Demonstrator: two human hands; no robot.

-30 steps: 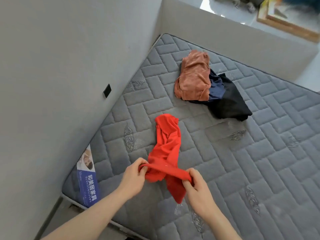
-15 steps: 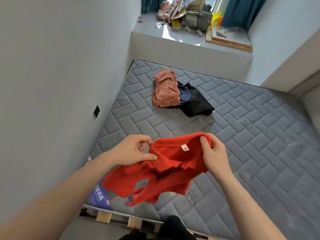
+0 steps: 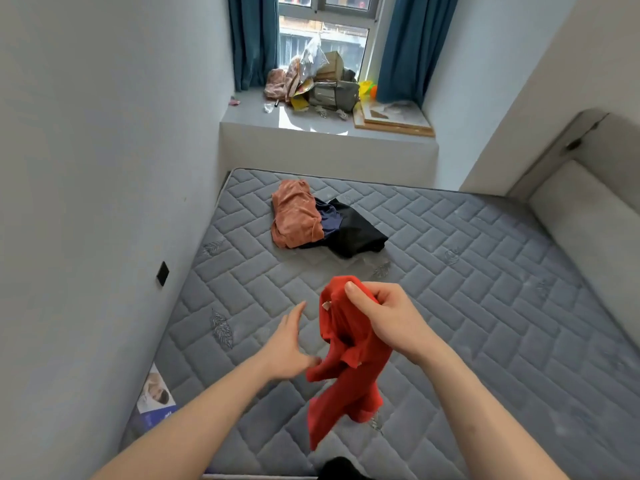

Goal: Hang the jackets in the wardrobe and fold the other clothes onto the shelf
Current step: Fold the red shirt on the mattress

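Right now the right hand (image 3: 388,317) grips a red shirt (image 3: 346,362) by its top edge, thumb on the near side and fingers curled into the bunched cloth, so the garment hangs free above the gray mattress (image 3: 485,306) with its lower end dangling toward the near edge. The left hand (image 3: 289,344) is released, fingers straight and relaxed, palm turned toward the shirt; it sits just beside a loose fold low on the cloth, and whether a fingertip touches it cannot be told. The shirt looks light, thin and completely limp: it sags into a twisted rope from the single grip and will not keep any shape by itself. It seems neither slippery nor delicate, so a firm pinch should do. A small label (image 3: 325,305) shows near the top, which suggests the collar is there; taking one shoulder seam in each hand would probably let it fall open flat, ready to lay down and fold. Farther off on the mattress, well apart from the hands, lies a heap of an orange garment (image 3: 294,220), a navy piece (image 3: 329,216) and a black one (image 3: 353,233), not yet folded.
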